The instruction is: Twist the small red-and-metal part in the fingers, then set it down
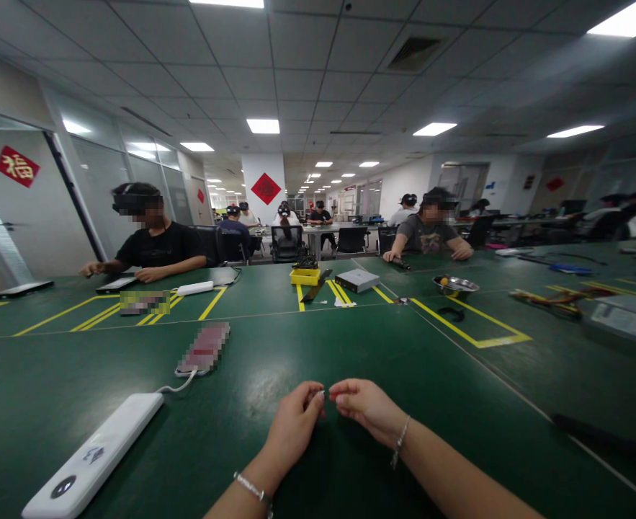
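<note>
My left hand is just above the green table, thumb and fingers closed in a pinch. A tiny pale bit shows at its fingertips, too small to name. Close by on the right, my right hand faces it, also with thumb and fingers pinched together; whatever they hold, if anything, cannot be made out. A narrow gap separates the two sets of fingertips. Left of my hands lies a long white power bank, joined by a short white cable to a phone lying on the table.
Across the green table are a yellow bin, a grey metal box and a metal bowl. At right sits a power supply unit beside bundled wires. Two people sit opposite.
</note>
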Demonstrator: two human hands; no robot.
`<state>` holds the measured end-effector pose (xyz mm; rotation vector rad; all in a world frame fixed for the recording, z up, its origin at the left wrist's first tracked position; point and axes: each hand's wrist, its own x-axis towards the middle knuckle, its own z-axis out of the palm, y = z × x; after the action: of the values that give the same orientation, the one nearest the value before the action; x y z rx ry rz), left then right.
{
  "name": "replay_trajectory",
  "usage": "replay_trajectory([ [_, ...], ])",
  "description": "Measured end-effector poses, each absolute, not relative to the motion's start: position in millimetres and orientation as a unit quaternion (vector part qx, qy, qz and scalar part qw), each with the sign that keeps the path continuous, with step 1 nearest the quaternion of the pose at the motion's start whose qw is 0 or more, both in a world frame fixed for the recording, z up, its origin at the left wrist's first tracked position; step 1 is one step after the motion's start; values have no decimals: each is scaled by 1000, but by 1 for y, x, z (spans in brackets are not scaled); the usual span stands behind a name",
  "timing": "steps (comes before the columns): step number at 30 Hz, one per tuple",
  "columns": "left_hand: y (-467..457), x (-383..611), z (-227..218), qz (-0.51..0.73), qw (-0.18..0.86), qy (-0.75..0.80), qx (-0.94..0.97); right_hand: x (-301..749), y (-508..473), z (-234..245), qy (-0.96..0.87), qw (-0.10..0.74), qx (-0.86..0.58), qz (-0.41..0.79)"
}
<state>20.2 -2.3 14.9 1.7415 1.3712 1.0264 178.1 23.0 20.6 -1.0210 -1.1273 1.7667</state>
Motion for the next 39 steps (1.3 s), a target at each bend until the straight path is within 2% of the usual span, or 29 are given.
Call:
replay_trajectory([
  [20, -4, 19, 15, 377, 318, 515, 701, 177, 18, 30, -433, 405, -422, 686],
  [39, -11, 26, 22, 373, 290, 543, 694, 158, 11, 18, -357, 495, -398, 685],
])
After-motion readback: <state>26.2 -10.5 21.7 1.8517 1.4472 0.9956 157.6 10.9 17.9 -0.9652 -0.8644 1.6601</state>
